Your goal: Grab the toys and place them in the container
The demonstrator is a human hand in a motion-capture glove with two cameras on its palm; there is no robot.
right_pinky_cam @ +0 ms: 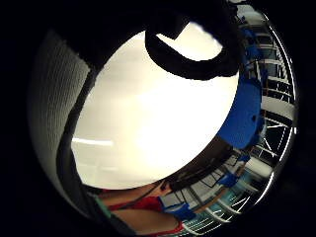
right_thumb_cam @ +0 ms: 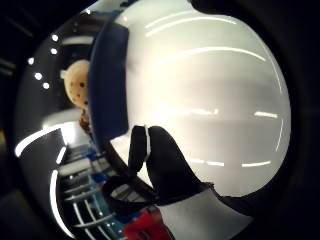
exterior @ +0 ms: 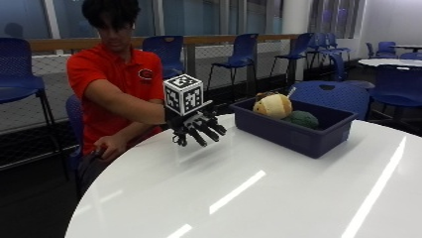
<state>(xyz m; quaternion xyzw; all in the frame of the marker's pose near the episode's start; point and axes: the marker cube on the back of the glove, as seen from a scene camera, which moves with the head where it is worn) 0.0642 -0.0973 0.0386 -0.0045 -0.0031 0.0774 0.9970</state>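
Your gloved right hand (exterior: 196, 130) is hanging above the white table (exterior: 264, 188), fingers relaxed, holding nothing. The toys (exterior: 285, 111) are sitting in the blue container (exterior: 290, 134), at your two o'clock. I think you are finishing; look for leftover toys.

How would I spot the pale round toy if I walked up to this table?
Start at the round white table and find the dark blue plastic bin near its far edge. Inside it, the cream-coloured round plush toy sits at the end nearer the person, beside a dark green plush toy; it is the lighter of the two.
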